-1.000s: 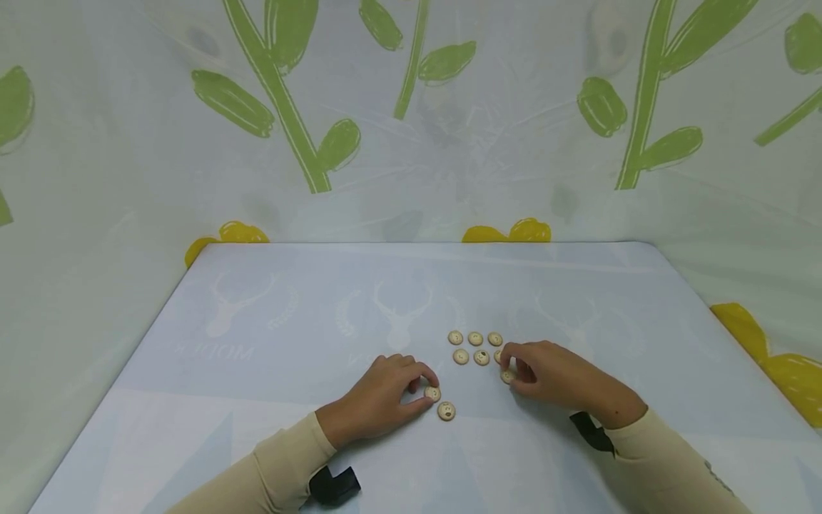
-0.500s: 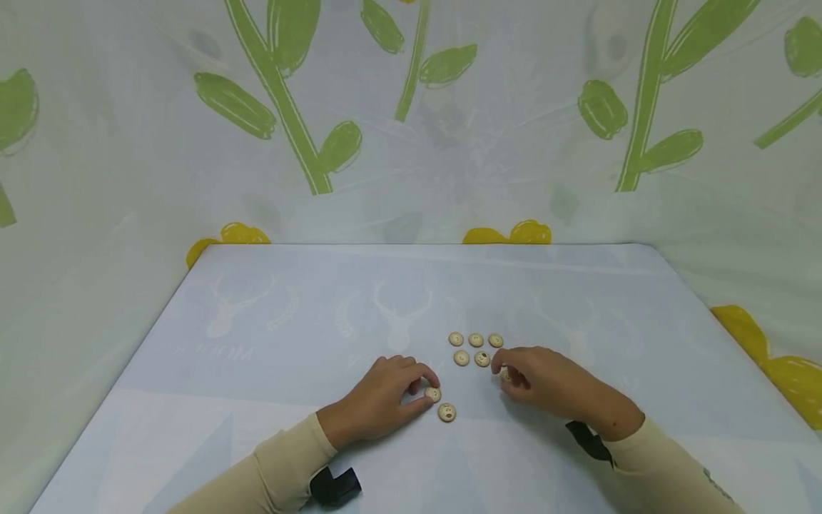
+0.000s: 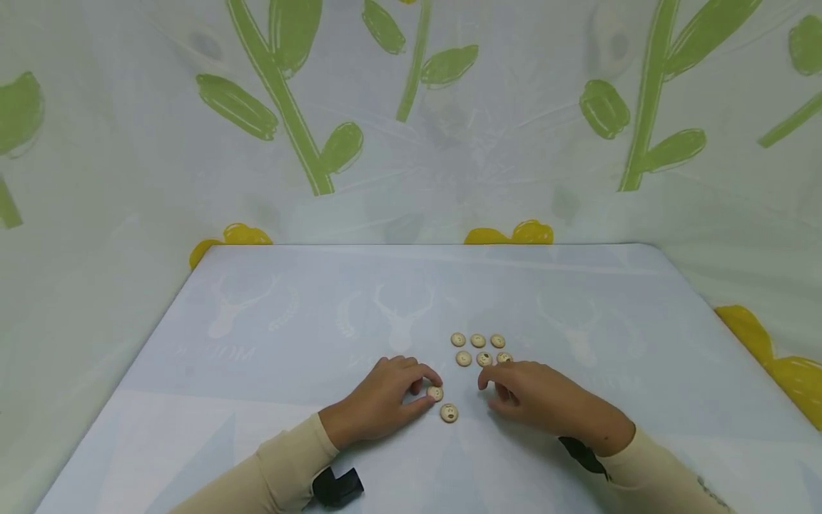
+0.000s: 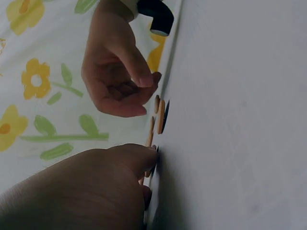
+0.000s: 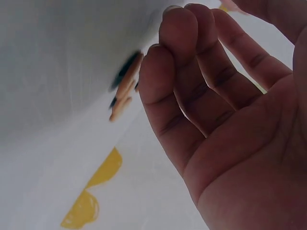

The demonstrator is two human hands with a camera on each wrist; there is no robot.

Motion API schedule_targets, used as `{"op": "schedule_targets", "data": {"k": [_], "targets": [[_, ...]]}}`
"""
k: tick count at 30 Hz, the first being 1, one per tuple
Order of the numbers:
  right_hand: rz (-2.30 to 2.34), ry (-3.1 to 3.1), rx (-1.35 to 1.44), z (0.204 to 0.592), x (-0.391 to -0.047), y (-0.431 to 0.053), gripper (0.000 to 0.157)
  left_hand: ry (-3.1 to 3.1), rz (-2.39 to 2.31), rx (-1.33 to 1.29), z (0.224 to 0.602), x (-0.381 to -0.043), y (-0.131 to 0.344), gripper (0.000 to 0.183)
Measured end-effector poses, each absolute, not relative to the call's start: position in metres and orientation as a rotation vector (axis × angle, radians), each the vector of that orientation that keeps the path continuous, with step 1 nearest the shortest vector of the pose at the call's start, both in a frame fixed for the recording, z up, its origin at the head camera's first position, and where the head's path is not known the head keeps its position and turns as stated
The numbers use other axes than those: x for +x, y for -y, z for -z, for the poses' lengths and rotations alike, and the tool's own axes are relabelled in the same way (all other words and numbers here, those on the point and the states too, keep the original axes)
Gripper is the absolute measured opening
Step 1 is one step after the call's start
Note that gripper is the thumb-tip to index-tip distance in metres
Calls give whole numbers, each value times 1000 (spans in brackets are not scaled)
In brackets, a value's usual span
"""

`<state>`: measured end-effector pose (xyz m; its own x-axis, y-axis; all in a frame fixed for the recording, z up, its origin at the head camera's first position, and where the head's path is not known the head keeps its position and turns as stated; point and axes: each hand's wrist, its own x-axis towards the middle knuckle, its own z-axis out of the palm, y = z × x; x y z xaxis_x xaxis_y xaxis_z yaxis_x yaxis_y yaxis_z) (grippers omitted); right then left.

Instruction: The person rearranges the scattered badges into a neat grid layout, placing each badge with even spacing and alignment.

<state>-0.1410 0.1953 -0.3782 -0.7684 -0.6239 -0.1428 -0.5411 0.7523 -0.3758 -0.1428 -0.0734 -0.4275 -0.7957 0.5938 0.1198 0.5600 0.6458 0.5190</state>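
Observation:
My left hand (image 3: 393, 400) lies low on the table, thumb and forefinger on either side of a small round wooden face disc (image 3: 434, 393). A second wooden disc (image 3: 449, 412) with a printed face lies just right of it. My right hand (image 3: 546, 400) hovers near the front of the disc group, fingers loosely bent. In the right wrist view nothing shows between the right fingers (image 5: 158, 72). Two rows of discs sit ahead: a back row with a middle disc (image 3: 478, 340), and a front row with a middle disc (image 3: 484, 359). From the left wrist, discs (image 4: 161, 116) appear edge-on.
The discs lie on a pale table cover (image 3: 289, 300) with faint deer-head prints. Behind the table's far edge hangs a white curtain (image 3: 501, 143) with green leaves and yellow flowers. A black camera strap (image 3: 337, 487) is on the left wrist.
My right hand has let go of a disc at the right of the group and moved left and nearer; the front row's right disc now shows. My left hand has stayed put.

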Motion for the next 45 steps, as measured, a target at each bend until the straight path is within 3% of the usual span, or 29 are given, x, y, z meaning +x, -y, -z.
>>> {"op": "schedule_targets", "data": {"k": [34, 45], "targets": [[477, -2658, -1076, 382, -130, -160, 16, -2819, -850, 1045, 428, -143, 74, 18], [468, -2638, -1075, 383, -130, -159, 23, -2817, -857, 1055, 429, -144, 74, 18]]}}
